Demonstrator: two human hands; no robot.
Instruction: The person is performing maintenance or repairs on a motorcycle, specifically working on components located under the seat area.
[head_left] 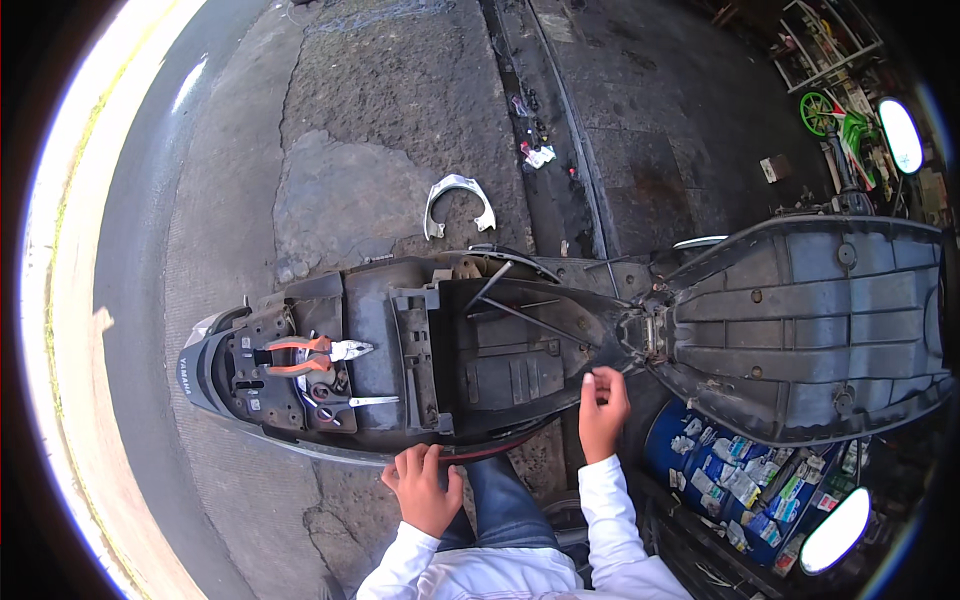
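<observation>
My left hand [428, 490] rests its fingertips on the near side edge of a motor scooter's rear body, fingers apart and holding nothing. Over the near rim of the open underseat compartment [505, 375], my right hand [605, 415] is closed, thumb and fingers drawn together; anything between them is too small to make out. Pliers with orange and black handles [318, 352] lie on the tail section. Beside them are scissors [350, 404] with a pale blade. The scooter's seat [800, 325] is hinged up, its dark underside showing.
A curved silver grab rail [460, 190] lies on the ground beyond the scooter. Close to the seat on the right stands a blue drum [670, 440] with several packets on top. Two mirrors [901, 135] and a green-wheeled bike [845, 135] are at the right edge.
</observation>
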